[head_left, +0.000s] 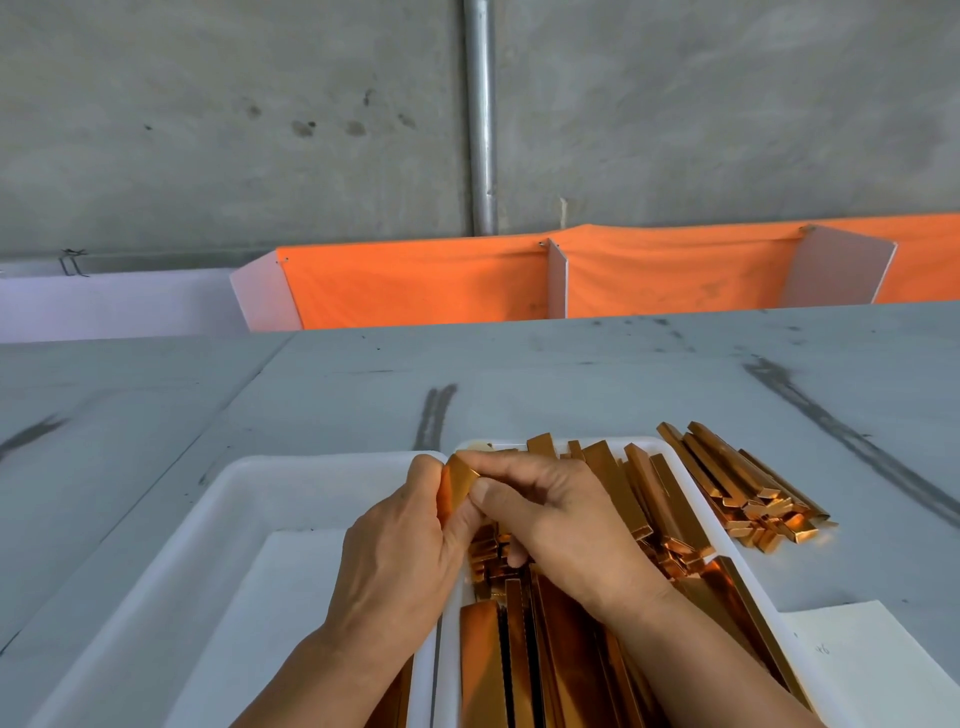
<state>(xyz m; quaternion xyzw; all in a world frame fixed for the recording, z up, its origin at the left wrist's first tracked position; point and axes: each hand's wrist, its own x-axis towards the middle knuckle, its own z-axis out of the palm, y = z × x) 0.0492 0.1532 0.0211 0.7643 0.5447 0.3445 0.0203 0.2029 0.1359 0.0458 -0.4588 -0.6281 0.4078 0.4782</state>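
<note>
Item 1, gold strip (461, 477): one short length of shiny copper-gold card, being held up between both hands over the gap where the two trays meet, probably so the fold is being made clear of the stock below

Item 2, left hand (400, 540): fingers curling round the strip's left edge and gripping it, apparently steadying that side as an anchor

Item 3, right hand (566, 525): thumb and forefinger pinching the strip's right end, thumb pressing on its face, seemingly creasing or bending it

Item 4, right tray (647, 442): white, holding the loose strips (649, 499), lying lengthwise and close under the hands, likely as the supply being drawn from

Item 5, left tray (311, 462): white, touching the right one, carrying only a white sheet (291, 597); its purpose cannot be told

Item 6, folded pile (743, 488): channel-shaped gold pieces lying stacked on the grey table (571, 374) just beside the right tray, looking like finished work being kept apart from the flat stock

Item 7, orange cloth (415, 280): hanging along the table's far edge, beneath the concrete wall and its pipe (480, 114)
</note>
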